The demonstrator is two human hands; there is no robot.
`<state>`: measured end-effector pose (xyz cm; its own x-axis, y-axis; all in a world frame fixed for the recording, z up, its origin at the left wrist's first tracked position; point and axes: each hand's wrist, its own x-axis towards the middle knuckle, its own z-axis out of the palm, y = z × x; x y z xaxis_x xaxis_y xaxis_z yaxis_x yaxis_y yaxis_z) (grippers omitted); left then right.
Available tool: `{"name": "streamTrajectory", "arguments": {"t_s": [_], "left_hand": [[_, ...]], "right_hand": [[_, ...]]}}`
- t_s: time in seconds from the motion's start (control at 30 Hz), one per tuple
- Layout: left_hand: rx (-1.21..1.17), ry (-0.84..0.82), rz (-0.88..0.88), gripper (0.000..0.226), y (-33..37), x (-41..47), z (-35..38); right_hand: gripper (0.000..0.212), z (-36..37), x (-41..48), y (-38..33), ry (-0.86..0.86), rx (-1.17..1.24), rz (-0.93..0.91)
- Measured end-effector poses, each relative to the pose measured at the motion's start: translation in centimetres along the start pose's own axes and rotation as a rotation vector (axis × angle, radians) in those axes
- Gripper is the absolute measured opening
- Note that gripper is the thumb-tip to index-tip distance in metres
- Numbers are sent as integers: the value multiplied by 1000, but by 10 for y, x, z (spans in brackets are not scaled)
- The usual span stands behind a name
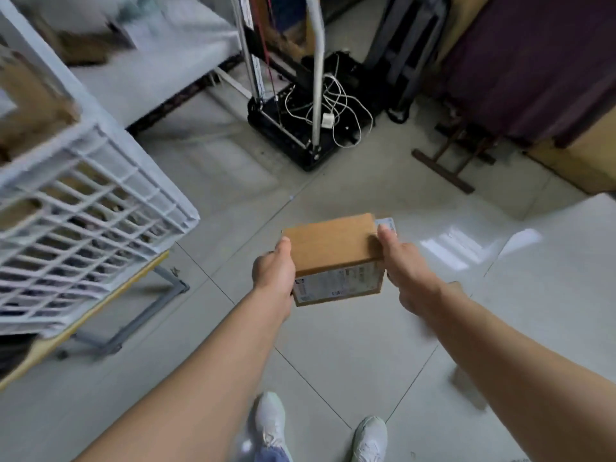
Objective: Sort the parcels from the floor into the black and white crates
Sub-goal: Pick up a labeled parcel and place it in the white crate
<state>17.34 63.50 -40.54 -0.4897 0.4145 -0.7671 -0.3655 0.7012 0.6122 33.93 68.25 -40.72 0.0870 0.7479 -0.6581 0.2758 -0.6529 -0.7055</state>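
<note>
White crate (pixel 100 201) at my 9 o'clock, brown parcels (pixel 30 91) already in it. My left hand (pixel 275 271) grips the cardboard parcel (pixel 333 248) at its 8 o'clock. The parcel is dead centre, up off the floor tiles (pixel 333 345). My right hand (pixel 406 268) grips its 3 o'clock side, thumb on top.

A brown cardboard parcel (pixel 333 251) is held above the tiled floor (pixel 333 345), the left hand (pixel 274 271) gripping one end and the right hand (pixel 408 271) the other, thumbs on top. A printed label (pixel 336 284) faces the person. A white crate (pixel 100 201) holding boxes stands to the left on a tabletop (pixel 100 305). White shoes (pixel 270 418) show below.
</note>
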Motion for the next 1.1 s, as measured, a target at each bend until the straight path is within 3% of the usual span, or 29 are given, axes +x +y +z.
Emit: {"name": "streamTrajectory", "arguments": {"t_s": [0.13, 0.23, 0.3, 0.47, 0.6, 0.7, 0.8, 0.9, 1.1], "left_hand": [[-32, -7, 80, 41, 63, -66, -45], [-98, -33, 99, 60, 102, -112, -84], [-153, -62, 144, 54, 127, -136, -111], [-211, -108, 406, 11, 184, -175, -178], [-281, -91, 472, 15, 213, -183, -231], [-340, -47, 480, 18, 222, -176, -268], [-396, 31, 438, 38, 223, -159, -302], [-455, 88, 414, 31, 223, -133, -335], [-528, 252, 266, 46, 234, -72, -381]], "right_hand": [[59, -1, -76, -71, -20, 23, -53], [65, 2, -130, -118, -16, 73, -122], [66, 8, -161, -148, -1, 98, -182], [51, 41, -228, -216, -30, 164, -323], [40, 88, -259, -253, -74, 192, -431], [36, 127, -269, -270, -137, 181, -490], [29, 167, -271, -281, -234, 136, -501], [30, 213, -263, -291, -340, 95, -487], [35, 304, -224, -309, -484, -73, -438]]}}
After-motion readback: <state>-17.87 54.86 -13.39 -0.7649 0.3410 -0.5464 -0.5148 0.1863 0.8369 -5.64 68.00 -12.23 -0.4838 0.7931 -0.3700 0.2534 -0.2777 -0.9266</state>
